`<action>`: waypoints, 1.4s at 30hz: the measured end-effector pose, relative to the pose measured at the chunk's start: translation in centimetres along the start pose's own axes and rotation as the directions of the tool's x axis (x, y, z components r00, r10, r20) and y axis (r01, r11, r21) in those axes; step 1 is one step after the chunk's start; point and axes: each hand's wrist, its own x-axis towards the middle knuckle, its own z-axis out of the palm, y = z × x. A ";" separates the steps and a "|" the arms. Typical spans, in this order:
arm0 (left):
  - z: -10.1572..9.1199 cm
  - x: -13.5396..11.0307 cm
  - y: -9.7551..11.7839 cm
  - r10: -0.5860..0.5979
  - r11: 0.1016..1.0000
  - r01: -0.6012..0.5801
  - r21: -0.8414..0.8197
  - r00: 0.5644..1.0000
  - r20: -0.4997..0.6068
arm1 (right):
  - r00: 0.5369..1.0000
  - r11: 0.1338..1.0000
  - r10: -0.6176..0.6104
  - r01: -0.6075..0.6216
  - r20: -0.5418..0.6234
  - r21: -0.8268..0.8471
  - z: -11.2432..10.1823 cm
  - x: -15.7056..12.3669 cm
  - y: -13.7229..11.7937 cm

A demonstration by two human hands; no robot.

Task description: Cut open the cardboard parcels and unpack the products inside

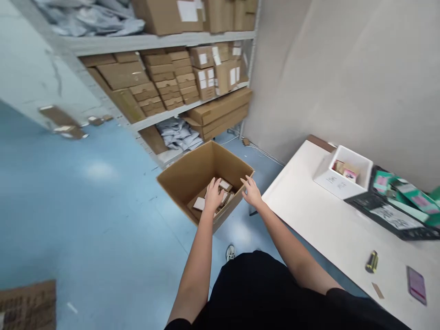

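A large open cardboard box (185, 176) stands on the blue floor in front of me. Inside lie several small brown parcels (225, 185) with white labels. My left hand (213, 196) reaches down into the box, its fingers curled over one of the parcels; whether it grips it is unclear. My right hand (252, 191) hovers at the box's right rim with fingers spread, holding nothing.
Metal shelving (154, 42) behind the box holds stacked cardboard boxes and grey mailer bags. A white table (330, 224) on the right carries a white bin (343, 172), a black tray with green packets (402, 215), a small dark object (371, 261) and a phone (416, 284).
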 end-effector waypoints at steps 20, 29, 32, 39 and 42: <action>3.9 6.3 -14.6 -0.579 0.815 0.579 -0.007 0.813 -0.061 | 0.868 0.960 -0.276 0.224 0.413 0.170 18.5 20.6 1.4; 13.8 6.2 -24.2 -0.758 0.644 0.765 0.005 0.638 0.139 | 0.679 0.974 -0.200 0.216 0.706 0.068 31.7 21.3 6.1; 18.0 5.4 -28.5 -0.817 0.551 0.834 -0.018 0.544 0.189 | 0.665 0.983 -0.130 0.181 0.736 0.010 36.4 20.5 8.3; 28.4 3.1 -37.5 -0.941 0.211 0.971 -0.109 0.232 0.245 | 0.624 0.991 -0.098 0.134 0.775 0.018 46.6 16.0 11.6; 32.8 2.2 -40.1 -0.949 0.149 0.979 -0.140 0.182 0.259 | 0.590 0.992 -0.088 0.126 0.803 0.016 50.3 13.4 12.9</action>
